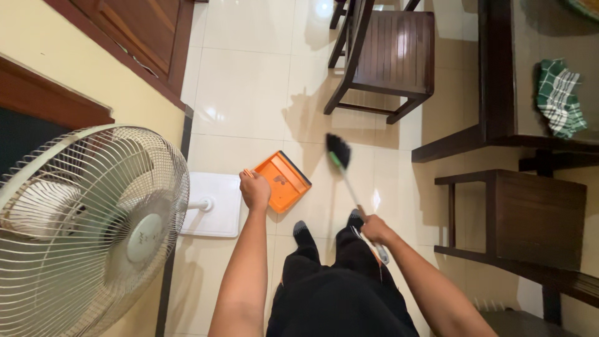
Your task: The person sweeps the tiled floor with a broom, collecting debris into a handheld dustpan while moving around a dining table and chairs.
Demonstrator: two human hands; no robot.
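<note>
An orange dustpan (284,181) is held in the left hand (255,190), the fingers closed in a fist around its handle, so that the pan is carried tilted above the pale tiled floor (243,93), roughly over the middle of the visible floor and just beside the white square base (212,203) of a standing fan. The right hand (376,229) is wrapped firmly around the lower part of a broom handle (352,193), and the broom's dark bristle head (338,150) with its green collar is seen raised a little to the right of the dustpan, apart from it; whether the bristles touch the floor cannot be told with certainty, as the head is blurred. Two feet in dark socks (304,234) are planted on the tiles between the two forearms, below the pan. The large round fan grille (87,224) fills the lower left corner of the view, against a cream wall (75,56). A dark slatted wooden chair (387,56) stands at the far edge of the floor, and a dark wooden table (499,75) bearing a green checked cloth (560,97) is placed along the right edge, with a low wooden bench (530,218) near it.
</note>
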